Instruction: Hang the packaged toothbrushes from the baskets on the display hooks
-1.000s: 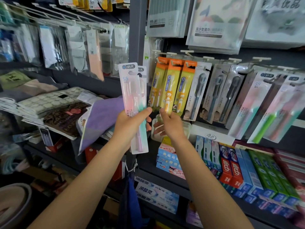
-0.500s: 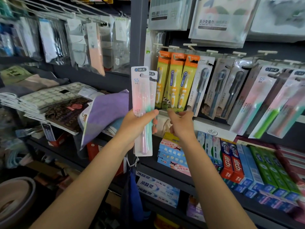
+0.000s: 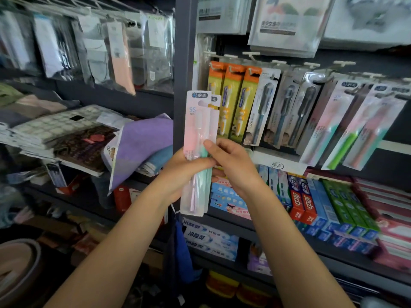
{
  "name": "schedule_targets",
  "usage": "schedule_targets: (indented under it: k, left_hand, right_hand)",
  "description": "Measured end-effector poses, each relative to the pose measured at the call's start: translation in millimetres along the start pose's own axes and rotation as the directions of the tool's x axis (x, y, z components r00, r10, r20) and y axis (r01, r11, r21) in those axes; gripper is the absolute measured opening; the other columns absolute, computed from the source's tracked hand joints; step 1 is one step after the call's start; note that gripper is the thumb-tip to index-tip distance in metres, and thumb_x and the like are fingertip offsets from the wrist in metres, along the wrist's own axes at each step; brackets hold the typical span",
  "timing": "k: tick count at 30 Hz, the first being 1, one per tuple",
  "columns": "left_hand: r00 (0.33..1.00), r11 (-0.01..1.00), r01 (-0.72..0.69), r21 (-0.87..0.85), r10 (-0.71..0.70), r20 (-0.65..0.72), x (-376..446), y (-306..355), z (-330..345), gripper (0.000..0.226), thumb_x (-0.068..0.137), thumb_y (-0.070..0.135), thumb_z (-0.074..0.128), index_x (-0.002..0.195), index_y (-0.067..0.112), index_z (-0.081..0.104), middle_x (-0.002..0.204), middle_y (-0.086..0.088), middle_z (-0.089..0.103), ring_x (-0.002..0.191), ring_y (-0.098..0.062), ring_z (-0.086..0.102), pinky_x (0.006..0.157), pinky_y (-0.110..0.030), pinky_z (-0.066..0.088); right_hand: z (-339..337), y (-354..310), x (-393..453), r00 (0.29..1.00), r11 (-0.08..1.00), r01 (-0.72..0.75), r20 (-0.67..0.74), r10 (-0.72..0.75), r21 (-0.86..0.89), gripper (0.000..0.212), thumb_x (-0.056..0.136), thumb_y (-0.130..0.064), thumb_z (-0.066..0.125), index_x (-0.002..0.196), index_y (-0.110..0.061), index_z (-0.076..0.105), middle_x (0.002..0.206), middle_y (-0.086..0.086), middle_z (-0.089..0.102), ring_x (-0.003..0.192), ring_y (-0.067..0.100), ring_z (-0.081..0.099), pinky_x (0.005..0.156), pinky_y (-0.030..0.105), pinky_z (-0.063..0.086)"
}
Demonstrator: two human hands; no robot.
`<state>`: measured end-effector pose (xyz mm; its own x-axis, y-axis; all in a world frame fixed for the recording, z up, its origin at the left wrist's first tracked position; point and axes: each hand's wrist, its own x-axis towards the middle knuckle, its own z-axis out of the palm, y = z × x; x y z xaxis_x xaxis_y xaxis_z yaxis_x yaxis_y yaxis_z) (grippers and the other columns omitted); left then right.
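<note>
Left hand (image 3: 178, 172) gripping two pink toothbrush packs (image 3: 196, 152) upright at mid-length; right hand (image 3: 231, 165) pinching the rear pack's edge. Risk: packs sliding apart and dropping if pinch pulls unevenly. Above right, display hooks (image 3: 251, 54) nearly full. Below right, toothpaste boxes (image 3: 311, 203) on dark shelf (image 3: 233, 225).

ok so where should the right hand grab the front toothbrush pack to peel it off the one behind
Pinch the front pack by its right long edge, coming from the right: it stands upright, and the left hand wraps its lower middle, so the right hand is best placed above that grip.
</note>
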<state>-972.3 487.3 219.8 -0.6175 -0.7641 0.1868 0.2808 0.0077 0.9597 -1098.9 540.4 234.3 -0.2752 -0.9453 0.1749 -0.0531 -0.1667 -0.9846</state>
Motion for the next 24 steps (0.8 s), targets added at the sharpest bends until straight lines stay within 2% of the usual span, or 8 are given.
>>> schedule_targets:
  k: [2,6,8,11,15,18,21,24]
  left_hand:
    - [1.000,1.000,-0.001,-0.021,0.001,0.001,-7.2,-0.3,-4.3,0.032,0.092,0.002,0.065,0.123,0.013,0.066,0.108,-0.013,0.075,0.097,-0.028,0.074,0.075,-0.036,0.061]
    - [0.998,0.999,0.028,-0.030,-0.026,0.063,-21.1,-2.4,-15.7,0.028,0.092,-0.001,0.063,0.118,0.007,0.065,0.090,-0.013,0.075,0.077,-0.027,0.074,0.066,-0.032,0.061]
    - [0.993,0.997,0.057,-0.056,-0.051,0.107,-25.8,-6.7,-17.6,0.029,0.091,-0.002,0.062,0.118,0.009,0.065,0.089,-0.011,0.076,0.077,-0.026,0.074,0.068,-0.033,0.061]
    - [0.995,0.993,0.067,-0.092,-0.061,0.073,-28.5,-17.4,-16.2,0.028,0.091,-0.002,0.063,0.115,0.013,0.069,0.095,-0.007,0.076,0.088,-0.021,0.074,0.081,-0.038,0.061]
    - [0.996,0.982,0.082,-0.172,-0.088,-0.024,-28.5,-29.0,-12.2,0.028,0.086,0.010,0.068,0.115,0.012,0.070,0.106,-0.012,0.076,0.096,-0.024,0.074,0.085,-0.037,0.060]
    - [0.991,0.983,0.085,-0.165,-0.101,-0.090,-27.1,-28.1,-5.1,0.017,0.099,0.020,0.059,0.108,0.010,0.070,0.101,-0.017,0.075,0.085,-0.027,0.075,0.080,-0.039,0.062]
    - [0.989,0.991,0.073,-0.114,-0.086,-0.116,-24.2,-19.5,10.3,0.028,0.104,0.030,0.052,0.101,0.008,0.070,0.077,-0.012,0.072,0.061,-0.021,0.069,0.062,-0.033,0.060]
    - [0.991,0.995,0.100,-0.029,-0.102,-0.089,-17.7,-7.5,38.2,0.041,0.104,0.040,0.048,0.098,0.006,0.069,0.066,-0.012,0.068,0.053,-0.024,0.064,0.055,-0.030,0.055]
  right_hand:
    - [7.9,5.2,-4.5,1.000,0.999,-0.016,0.016,0.015,0.028,0.033,0.101,-0.024,0.059,0.106,0.008,0.066,0.091,0.012,0.071,0.072,0.016,0.067,0.058,0.027,0.054]
    - [16.0,16.7,-16.0,0.999,0.995,-0.017,0.045,0.012,0.100,0.043,0.101,-0.025,0.057,0.106,0.017,0.063,0.085,0.021,0.064,0.051,0.016,0.047,0.044,0.024,0.036]
    - [17.9,20.8,-24.2,1.000,0.995,-0.007,0.018,0.005,0.104,0.040,0.102,-0.023,0.056,0.104,0.016,0.063,0.087,0.023,0.064,0.053,0.019,0.049,0.046,0.026,0.037]
    - [17.0,24.7,-33.7,0.994,0.994,0.001,-0.111,0.011,0.106,0.027,0.102,-0.021,0.056,0.093,-0.002,0.072,0.091,0.020,0.069,0.076,0.031,0.060,0.062,0.037,0.046]
    - [-2.8,24.7,-37.3,0.948,0.987,0.066,-0.319,-0.015,0.149,0.028,0.105,-0.019,0.052,0.088,-0.017,0.074,0.093,0.005,0.073,0.092,0.021,0.066,0.093,0.040,0.051]
    - [-13.4,23.6,-38.1,0.925,0.989,0.062,-0.381,-0.006,0.134,0.025,0.106,-0.020,0.048,0.089,-0.014,0.065,0.083,0.001,0.064,0.082,0.017,0.059,0.082,0.033,0.049]
    - [-19.6,19.6,-40.8,0.906,0.986,0.055,-0.422,0.017,0.157,0.026,0.108,-0.022,0.045,0.084,-0.016,0.055,0.072,-0.002,0.055,0.070,0.015,0.051,0.072,0.032,0.044]
    - [-42.3,13.4,-49.7,0.897,0.996,0.022,-0.441,0.020,0.091,0.027,0.107,-0.025,0.045,0.083,-0.018,0.053,0.071,-0.001,0.052,0.066,0.015,0.049,0.067,0.033,0.043]
